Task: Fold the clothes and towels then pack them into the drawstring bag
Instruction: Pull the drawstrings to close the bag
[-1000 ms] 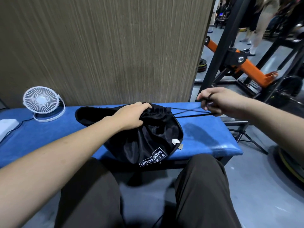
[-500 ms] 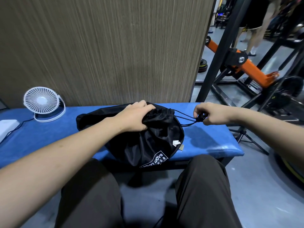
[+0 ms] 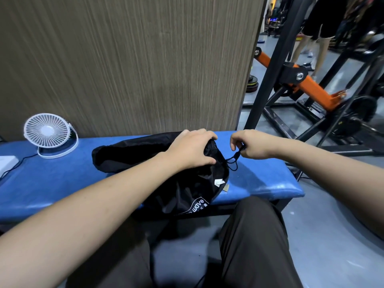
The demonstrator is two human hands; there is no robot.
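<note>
Bag [image 3: 158,183] contents hidden; mouth covered by left hand [image 3: 191,150]. Logo partly cut off by arm & counter [image 3: 259,183] edge. White box [image 3: 7,163] at left cropped by frame.

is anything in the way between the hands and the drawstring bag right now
Nothing visible. The left hand already grips the gathered mouth of the drawstring bag, and the right hand pinches its cord just beside it on the blue bench.
</note>
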